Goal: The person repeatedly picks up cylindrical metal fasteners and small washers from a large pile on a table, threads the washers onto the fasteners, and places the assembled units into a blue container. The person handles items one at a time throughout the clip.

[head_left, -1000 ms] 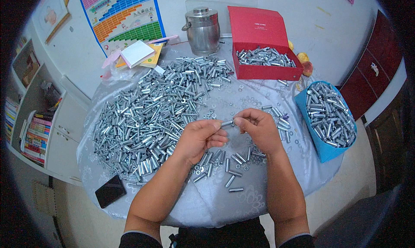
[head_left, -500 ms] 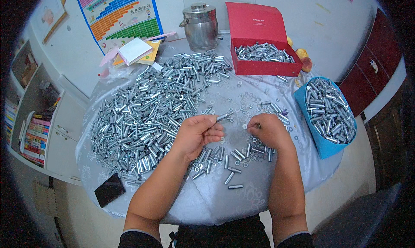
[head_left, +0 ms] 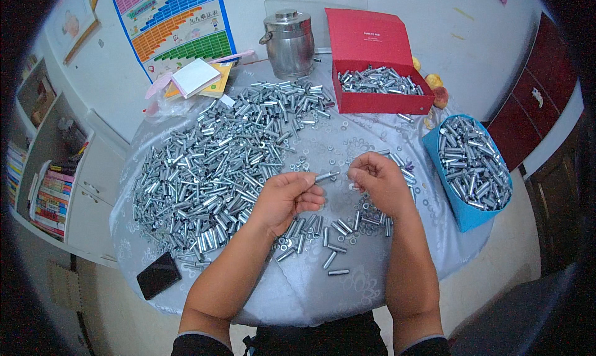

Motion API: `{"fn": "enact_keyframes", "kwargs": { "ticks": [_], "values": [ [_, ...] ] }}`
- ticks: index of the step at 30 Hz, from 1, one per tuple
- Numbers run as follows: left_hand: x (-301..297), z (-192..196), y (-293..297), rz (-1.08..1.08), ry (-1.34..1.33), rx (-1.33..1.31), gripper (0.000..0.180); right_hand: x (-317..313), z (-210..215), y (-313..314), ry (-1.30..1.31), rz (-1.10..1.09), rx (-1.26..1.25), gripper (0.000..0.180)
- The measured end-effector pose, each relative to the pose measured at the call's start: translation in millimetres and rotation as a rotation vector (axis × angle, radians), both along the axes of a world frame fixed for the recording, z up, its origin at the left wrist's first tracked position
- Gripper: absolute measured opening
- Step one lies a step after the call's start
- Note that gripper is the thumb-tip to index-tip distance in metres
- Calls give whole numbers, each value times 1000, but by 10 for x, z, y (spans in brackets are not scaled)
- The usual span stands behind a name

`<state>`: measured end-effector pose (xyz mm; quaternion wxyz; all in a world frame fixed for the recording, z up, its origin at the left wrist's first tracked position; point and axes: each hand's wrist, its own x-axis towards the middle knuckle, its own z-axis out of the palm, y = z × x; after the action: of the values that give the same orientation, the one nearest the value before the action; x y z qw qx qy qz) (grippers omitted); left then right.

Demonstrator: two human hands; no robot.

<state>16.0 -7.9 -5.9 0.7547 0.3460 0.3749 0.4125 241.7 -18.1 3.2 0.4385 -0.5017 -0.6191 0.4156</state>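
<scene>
Between thumb and fingers, my left hand (head_left: 290, 198) grips a silver sleeve anchor bolt (head_left: 326, 176), its threaded end toward the right. Just right of that end is my right hand (head_left: 380, 181), thumb and fingertips pinched together; anything in them is too small to make out. A large heap of metal bolts and sleeves (head_left: 211, 170) spreads over the table left of my hands. Loose sleeves (head_left: 331, 256) and small washers lie below and between my hands, with more washers (head_left: 353, 143) scattered beyond them.
A red box (head_left: 385, 100) and a blue fabric bin (head_left: 444, 188), both full of bolts, stand at the back right and right. A steel pot (head_left: 288, 45) and notebooks (head_left: 196, 78) are at the back. A black phone (head_left: 158, 275) lies near the front left edge.
My right hand has turned and its fingertips have come up and closer to the bolt's end. My left hand still holds the bolt in nearly the same place.
</scene>
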Motion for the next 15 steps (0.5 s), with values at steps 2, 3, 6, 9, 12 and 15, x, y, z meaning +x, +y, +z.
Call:
{"fn": "enact_keyframes", "kwargs": {
  "ticks": [2, 3, 6, 9, 12, 15],
  "values": [
    [7, -4, 1, -4, -5, 0, 21, -41, 31, -1, 237, 23, -85, 10],
    [8, -7, -2, -6, -5, 0, 21, -57, 21, -4, 272, 39, -86, 11],
    [8, -18, 1, -26, -22, -2, 21, -86, -25, 13, 347, 72, -114, 12],
    [-7, -15, -2, -57, -43, 8, 22, -95, -58, 22, 368, 80, -132, 13],
    [-18, -31, 0, -32, -61, -4, 23, -131, -39, 13, 373, 92, -143, 13],
    [-21, -35, 11, -44, -69, -11, 24, -141, -43, 11, 389, 83, -141, 14]
  ]
}}
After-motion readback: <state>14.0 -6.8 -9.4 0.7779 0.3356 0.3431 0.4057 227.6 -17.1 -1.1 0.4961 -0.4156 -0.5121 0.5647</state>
